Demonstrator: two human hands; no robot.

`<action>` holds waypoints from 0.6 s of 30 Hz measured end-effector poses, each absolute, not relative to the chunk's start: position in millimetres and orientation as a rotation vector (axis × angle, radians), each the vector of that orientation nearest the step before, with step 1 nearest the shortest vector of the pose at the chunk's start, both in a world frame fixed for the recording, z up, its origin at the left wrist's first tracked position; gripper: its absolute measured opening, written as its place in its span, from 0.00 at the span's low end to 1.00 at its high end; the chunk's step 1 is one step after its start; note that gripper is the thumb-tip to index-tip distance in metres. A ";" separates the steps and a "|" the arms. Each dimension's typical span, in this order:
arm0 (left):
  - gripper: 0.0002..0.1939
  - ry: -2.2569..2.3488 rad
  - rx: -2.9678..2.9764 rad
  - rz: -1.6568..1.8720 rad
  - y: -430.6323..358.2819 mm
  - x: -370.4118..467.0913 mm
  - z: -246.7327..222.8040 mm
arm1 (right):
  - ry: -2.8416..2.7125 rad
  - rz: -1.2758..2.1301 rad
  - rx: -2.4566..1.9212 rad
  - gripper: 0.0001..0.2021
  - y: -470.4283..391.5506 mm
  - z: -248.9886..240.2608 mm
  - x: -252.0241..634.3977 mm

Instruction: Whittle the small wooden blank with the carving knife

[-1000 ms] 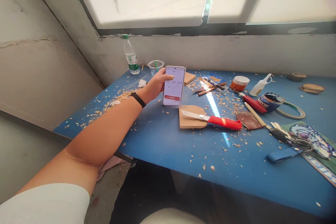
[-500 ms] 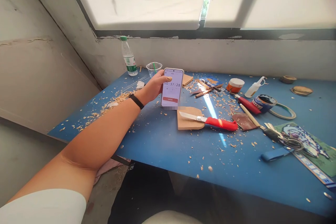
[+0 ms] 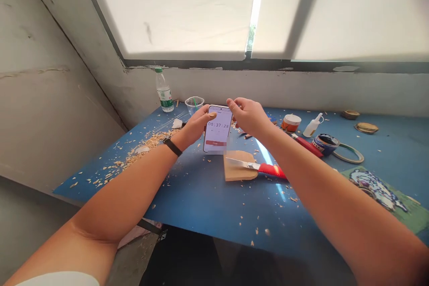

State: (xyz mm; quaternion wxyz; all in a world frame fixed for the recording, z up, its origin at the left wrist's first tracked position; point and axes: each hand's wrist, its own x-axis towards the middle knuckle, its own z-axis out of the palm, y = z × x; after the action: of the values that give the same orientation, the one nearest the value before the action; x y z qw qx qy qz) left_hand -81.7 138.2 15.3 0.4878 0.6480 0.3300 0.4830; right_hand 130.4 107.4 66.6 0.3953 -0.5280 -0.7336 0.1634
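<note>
A phone (image 3: 217,132) stands upright over the blue table, its screen showing 00:37:28. My left hand (image 3: 198,124) grips its upper left side, thumb over the front edge. At the phone's upper right corner is my right hand (image 3: 248,115), fingers curled with the thumb near the top; whether it grips the phone is unclear. Just below and right of the phone lies a pale wooden block (image 3: 236,173). A red-handled knife (image 3: 271,170) rests with its blade across the block, its handle end partly hidden by my right forearm.
On the blue table (image 3: 201,205) wood shavings (image 3: 147,145) lie at the left. A bottle (image 3: 165,94) and plastic cup (image 3: 194,103) stand at the back left. Toward the right are an orange jar (image 3: 291,122), glue bottle (image 3: 313,126), tape rolls (image 3: 325,144) and a green picture (image 3: 378,190).
My right hand has come in from the right to the phone's upper right corner. The view has tilted up slightly. My left hand still holds the phone.
</note>
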 end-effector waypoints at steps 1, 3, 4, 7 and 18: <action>0.17 0.805 1.582 1.173 136.7 -81.7 16.1 | -1.876 0.409 -1.360 0.16 108.8 64.5 127.5; 0.17 0.815 1.589 1.164 133.6 -81.2 17.9 | -1.931 0.428 -1.388 0.07 107.7 61.9 127.9; 0.17 0.820 1.591 1.158 132.1 -80.8 19.1 | -1.971 0.456 -1.397 0.10 105.7 61.2 130.4; 0.15 0.832 1.586 1.150 128.9 -79.4 22.7 | -2.087 0.554 -1.437 0.23 97.3 60.4 142.1; 0.29 0.750 1.630 0.962 136.9 -94.8 23.9 | -2.431 0.741 -1.749 0.23 54.0 34.1 210.3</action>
State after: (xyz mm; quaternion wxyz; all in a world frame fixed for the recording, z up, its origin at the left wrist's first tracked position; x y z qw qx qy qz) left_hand -94.8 136.9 23.9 0.5252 0.6813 0.3134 0.4022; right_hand 210.3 54.0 34.1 0.0283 -0.5666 -0.7877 0.2402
